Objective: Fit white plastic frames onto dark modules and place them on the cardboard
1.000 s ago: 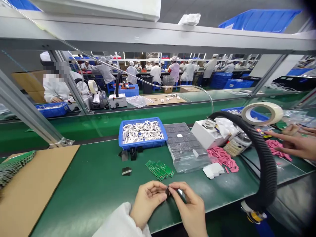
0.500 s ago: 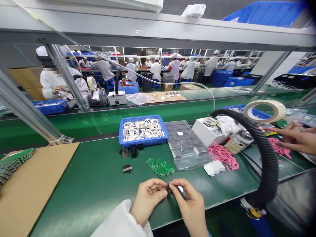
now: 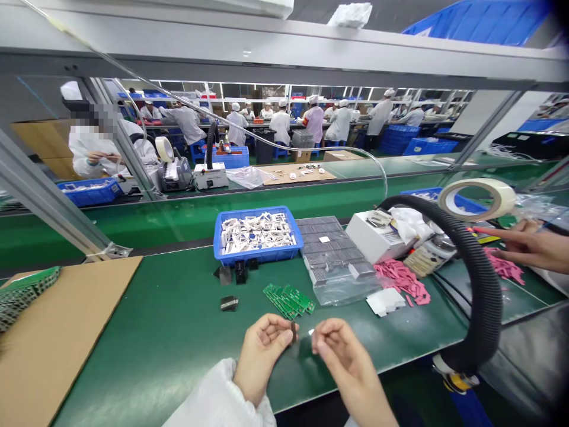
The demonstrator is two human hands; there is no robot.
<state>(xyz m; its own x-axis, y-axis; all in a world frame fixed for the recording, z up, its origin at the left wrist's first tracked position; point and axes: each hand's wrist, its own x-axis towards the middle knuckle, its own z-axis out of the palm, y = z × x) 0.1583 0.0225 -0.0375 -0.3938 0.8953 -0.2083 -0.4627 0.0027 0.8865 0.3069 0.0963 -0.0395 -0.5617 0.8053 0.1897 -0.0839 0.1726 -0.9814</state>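
Small dark piece (image 3: 293,331) pinched above the green desk (image 3: 133,332)

My left hand (image 3: 262,359) held it in a tight fingertip pinch at its 2 o'clock, a firm, close grip that suited so small a piece. The green circuit boards (image 3: 288,299) lay at the piece's 12 o'clock. My right hand (image 3: 344,362) stood just apart at 4 o'clock, fingers drawn narrow; I could not tell whether they held anything.

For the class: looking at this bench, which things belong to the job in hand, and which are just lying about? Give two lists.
In the job: left hand, pinching a small dark part; right hand, its fingers beside it.
Lying about: blue crate of white pieces; green circuit boards; pink pieces; roll of tape.
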